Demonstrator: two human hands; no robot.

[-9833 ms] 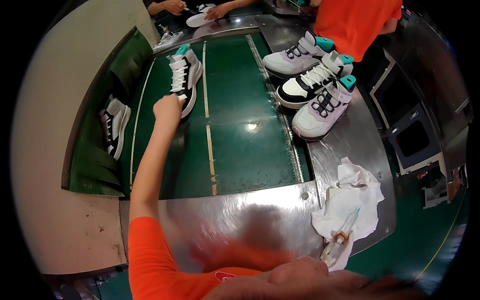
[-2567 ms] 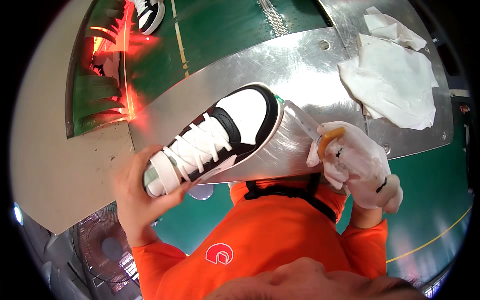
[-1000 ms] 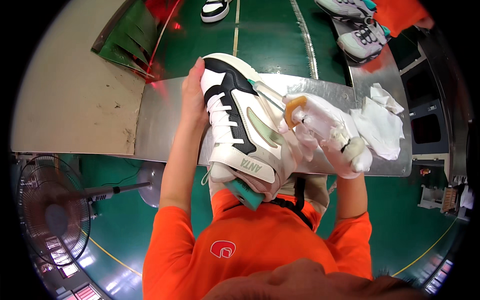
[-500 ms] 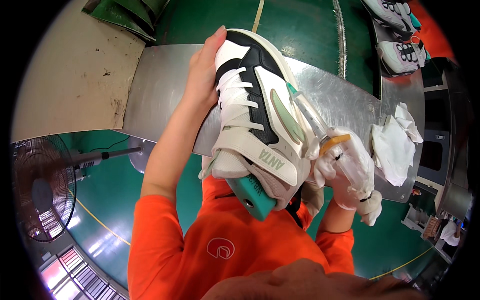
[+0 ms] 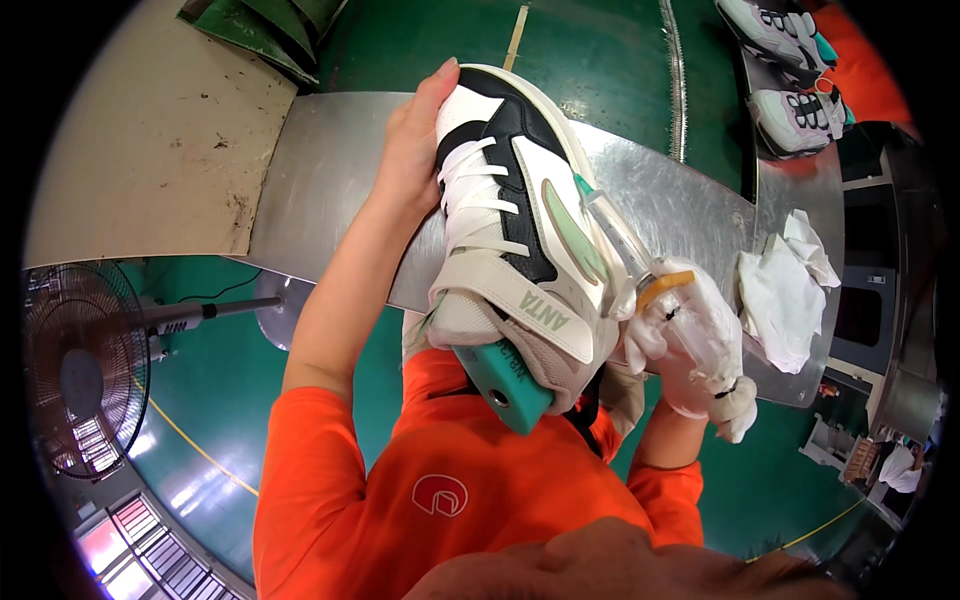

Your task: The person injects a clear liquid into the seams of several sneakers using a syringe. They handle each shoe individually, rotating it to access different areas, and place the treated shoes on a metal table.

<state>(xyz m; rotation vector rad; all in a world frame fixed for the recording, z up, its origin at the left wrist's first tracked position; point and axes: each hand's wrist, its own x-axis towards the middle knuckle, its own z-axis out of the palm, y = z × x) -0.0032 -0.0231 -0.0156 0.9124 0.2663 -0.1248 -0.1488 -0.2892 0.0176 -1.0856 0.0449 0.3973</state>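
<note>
A white, black and pale green sneaker point(image 5: 520, 200) is held up over the metal worktop, its toe pointing away from me. My bare left hand point(image 5: 412, 140) grips it at the toe, fingers wrapped round its left side and under it. A green shoe last point(image 5: 505, 385) fills the sneaker and sticks out at the ankle opening. My gloved right hand point(image 5: 690, 335) is closed round a clear syringe point(image 5: 625, 240) with a yellowish flange. The syringe's green tip meets the sneaker's right side, near the seam between upper and sole.
A bent metal worktop point(image 5: 680, 195) borders a green conveyor belt point(image 5: 600, 60). White cloths point(image 5: 785, 300) lie at its right. Two other sneakers point(image 5: 800, 120) stand at the far right. A beige panel point(image 5: 150, 150) and a standing fan point(image 5: 85, 370) are at the left.
The sneaker, both hands and the syringe shift very slightly together toward me. The syringe tip stays against nearly the same part of the sneaker's side, and both holds stay the same.
</note>
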